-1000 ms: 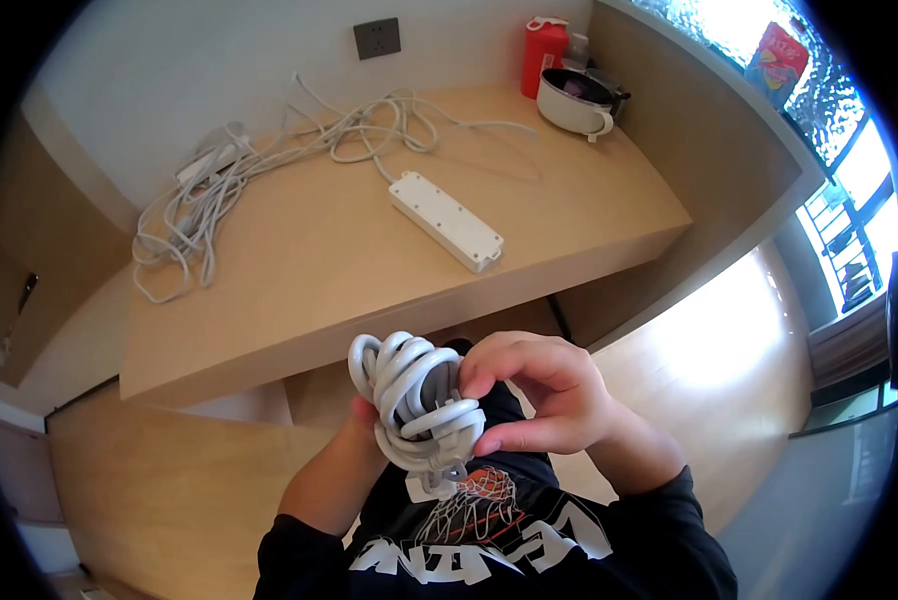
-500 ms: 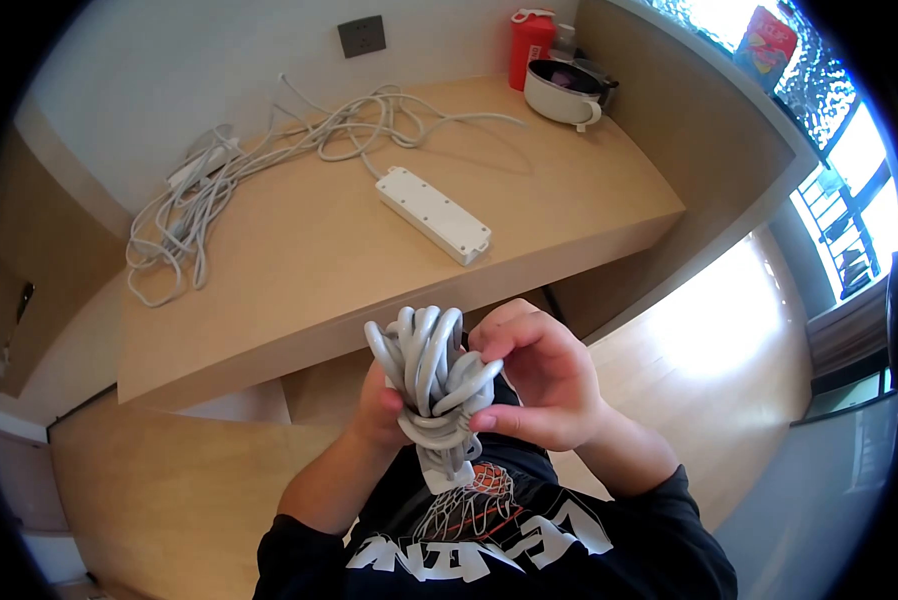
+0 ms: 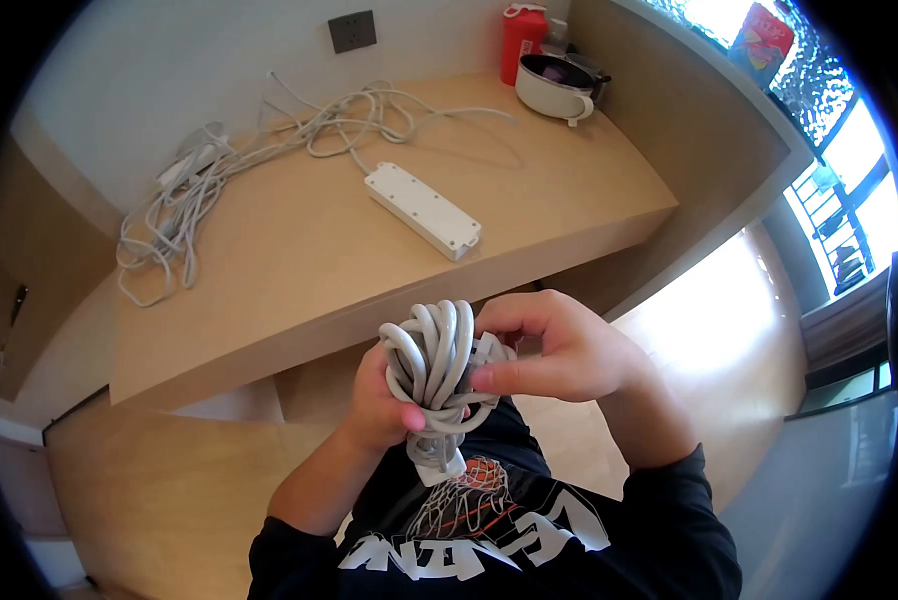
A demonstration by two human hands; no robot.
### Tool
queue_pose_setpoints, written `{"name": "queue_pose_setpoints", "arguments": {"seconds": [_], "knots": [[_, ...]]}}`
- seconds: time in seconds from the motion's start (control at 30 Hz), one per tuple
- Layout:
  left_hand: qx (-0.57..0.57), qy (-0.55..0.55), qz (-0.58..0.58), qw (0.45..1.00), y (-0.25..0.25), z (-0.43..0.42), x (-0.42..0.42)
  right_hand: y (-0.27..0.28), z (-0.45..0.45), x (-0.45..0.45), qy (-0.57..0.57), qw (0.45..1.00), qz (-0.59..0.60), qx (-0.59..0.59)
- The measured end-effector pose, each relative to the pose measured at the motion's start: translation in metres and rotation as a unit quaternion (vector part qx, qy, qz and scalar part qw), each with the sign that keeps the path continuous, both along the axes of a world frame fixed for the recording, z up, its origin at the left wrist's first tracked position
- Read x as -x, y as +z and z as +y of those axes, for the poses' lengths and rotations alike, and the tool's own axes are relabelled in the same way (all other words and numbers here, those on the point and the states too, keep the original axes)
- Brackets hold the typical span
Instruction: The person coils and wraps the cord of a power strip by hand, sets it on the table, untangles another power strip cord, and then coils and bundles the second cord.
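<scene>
A bundle of grey-white power cord [image 3: 434, 350] is held up in front of my chest, with cord wound around its middle. My left hand [image 3: 377, 400] wraps its left side, thumb across the front. On the bundle's right, my right hand [image 3: 549, 345] pinches a pale plug [image 3: 487, 352] between thumb and fingers; part of the plug is hidden. The white end of a power strip [image 3: 439, 470] sticks out below the coils. Another white power strip [image 3: 424, 210] lies face down on the desk, its cord running back.
The wooden desk [image 3: 299, 290] bears a tangle of cords [image 3: 184, 215] and another white power strip [image 3: 194, 165] at the left. A white pot [image 3: 552, 95] and a red bottle [image 3: 522, 45] stand at the back right. A wall socket [image 3: 353, 32] is above.
My right hand has shifted from a loop of cord to the plug at the bundle's right side, which shows more plainly now. The bundle has turned slightly upright in my left hand.
</scene>
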State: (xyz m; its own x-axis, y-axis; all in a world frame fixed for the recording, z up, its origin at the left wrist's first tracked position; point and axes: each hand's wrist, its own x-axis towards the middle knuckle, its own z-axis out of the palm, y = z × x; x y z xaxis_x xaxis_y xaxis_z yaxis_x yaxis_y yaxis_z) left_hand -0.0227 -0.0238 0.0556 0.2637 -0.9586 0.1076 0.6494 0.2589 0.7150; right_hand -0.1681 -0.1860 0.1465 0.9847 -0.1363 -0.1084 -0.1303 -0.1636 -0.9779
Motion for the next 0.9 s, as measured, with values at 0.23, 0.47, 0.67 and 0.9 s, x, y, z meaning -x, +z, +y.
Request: {"name": "queue_pose_setpoints", "arguments": {"seconds": [0.23, 0.47, 0.67, 0.9], "knots": [[0.002, -0.031, -0.099, 0.995, 0.009, 0.001, -0.007, -0.005, 0.004, 0.002, -0.085, 0.98, -0.155, 0.086], [-0.08, -0.037, -0.072, 0.994, 0.004, 0.002, -0.002, -0.006, 0.002, 0.014, -0.193, 0.963, -0.189, -0.025], [0.021, -0.23, 0.068, 0.971, -0.007, -0.006, -0.004, 0.002, -0.039, -0.004, 0.063, 0.857, -0.435, 0.27], [-0.016, -0.105, 0.042, 0.993, 0.015, -0.009, -0.006, -0.031, 0.007, -0.019, -0.197, 0.914, -0.351, -0.047]]}}
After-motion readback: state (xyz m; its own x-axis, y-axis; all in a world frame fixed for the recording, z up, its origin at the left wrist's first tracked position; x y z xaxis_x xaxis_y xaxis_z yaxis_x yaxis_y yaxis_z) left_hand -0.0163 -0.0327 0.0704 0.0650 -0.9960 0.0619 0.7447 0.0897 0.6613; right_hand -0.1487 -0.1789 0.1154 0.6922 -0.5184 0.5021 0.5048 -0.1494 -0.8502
